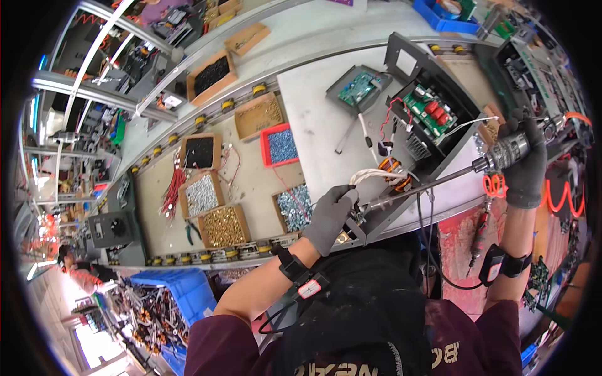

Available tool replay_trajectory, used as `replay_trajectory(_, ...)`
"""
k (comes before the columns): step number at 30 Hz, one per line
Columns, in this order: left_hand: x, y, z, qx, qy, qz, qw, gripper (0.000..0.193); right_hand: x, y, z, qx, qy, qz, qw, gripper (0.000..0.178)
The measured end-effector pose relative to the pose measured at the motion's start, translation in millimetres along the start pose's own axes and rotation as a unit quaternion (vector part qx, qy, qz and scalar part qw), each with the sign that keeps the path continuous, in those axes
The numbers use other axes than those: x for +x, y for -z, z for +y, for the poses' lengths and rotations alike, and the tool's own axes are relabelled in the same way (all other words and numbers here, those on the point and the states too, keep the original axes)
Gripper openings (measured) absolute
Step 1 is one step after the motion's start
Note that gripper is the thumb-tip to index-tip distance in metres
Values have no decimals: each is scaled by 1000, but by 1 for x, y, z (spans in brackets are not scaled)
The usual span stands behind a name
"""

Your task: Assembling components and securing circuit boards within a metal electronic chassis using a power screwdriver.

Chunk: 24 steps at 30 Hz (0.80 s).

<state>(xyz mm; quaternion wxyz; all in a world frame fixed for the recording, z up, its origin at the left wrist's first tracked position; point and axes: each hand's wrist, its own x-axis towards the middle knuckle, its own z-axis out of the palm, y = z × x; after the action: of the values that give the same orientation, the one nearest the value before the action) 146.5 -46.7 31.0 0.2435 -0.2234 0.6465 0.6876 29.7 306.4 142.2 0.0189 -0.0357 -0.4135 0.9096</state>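
Observation:
My right hand, in a grey glove, is wrapped round a metal power screwdriver. Its long shaft slants down to the near end of a black metal case. At that end, my gloved left hand has its fingers closed by the shaft's tip; what they grip is hidden. Inside the case are a green circuit board with red parts and a copper-wound coil with white wires. A grey panel carrying a blue-green circuit board lies beyond, joined by cables.
Left of the case stand a red bin of blue parts and cardboard boxes of silver screws, brass parts and black parts. Pliers lie near the front. An orange coiled hose hangs at right, beside another hanging screwdriver.

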Motion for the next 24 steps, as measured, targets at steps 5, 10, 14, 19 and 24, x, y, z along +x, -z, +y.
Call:
replay_trajectory(5, -17, -19, -3, -41, -14, 91, 995, 42, 13, 18, 47, 50, -37, 24, 998, 25)
replay_trajectory(10, -9, -25, -14, -89, -9, 134, 987, 35, 29, 5, 67, -5, -62, 6, 998, 21)
replay_trajectory(14, 0, -29, -21, -82, -29, 138, 987, 32, 36, -4, 80, -35, -117, 20, 992, 18)
replay_trajectory(19, 7, -38, -25, -96, -46, 179, 978, 29, 46, 34, 103, -65, -167, 93, 979, 19)
replay_trajectory(24, 9, -44, -23, -136, -65, 254, 955, 26, 41, 28, 106, -109, -120, 145, 976, 15)
